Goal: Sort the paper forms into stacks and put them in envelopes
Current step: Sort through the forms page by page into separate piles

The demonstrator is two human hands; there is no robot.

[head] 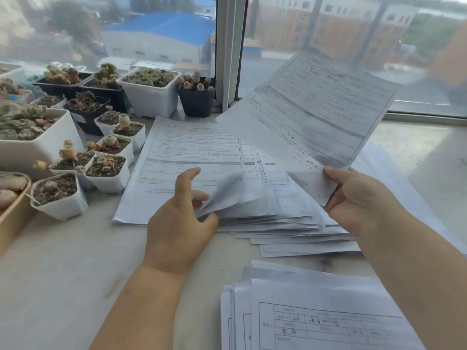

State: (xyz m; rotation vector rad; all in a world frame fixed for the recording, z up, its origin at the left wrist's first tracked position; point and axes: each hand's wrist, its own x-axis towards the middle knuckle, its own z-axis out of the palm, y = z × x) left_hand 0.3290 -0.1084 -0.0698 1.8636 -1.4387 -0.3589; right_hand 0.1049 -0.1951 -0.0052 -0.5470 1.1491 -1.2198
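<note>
A fanned spread of printed paper forms (192, 152) lies on the pale windowsill in the middle of the head view. My left hand (182, 215) pinches the curled lower corner of one sheet in that spread, with the index finger raised. My right hand (358, 198) grips the lower edge of a lifted form (316, 112), which tilts up toward the window. A second stack of forms (323, 311) with handwritten entries lies near the front edge at the lower right. No envelope is in sight.
Several small pots of succulents (106, 170) crowd the left side, with larger white planters (151, 89) and a black pot (197, 97) along the window. The window frame (230, 46) rises behind the papers. More sheets (404, 188) lie under my right forearm.
</note>
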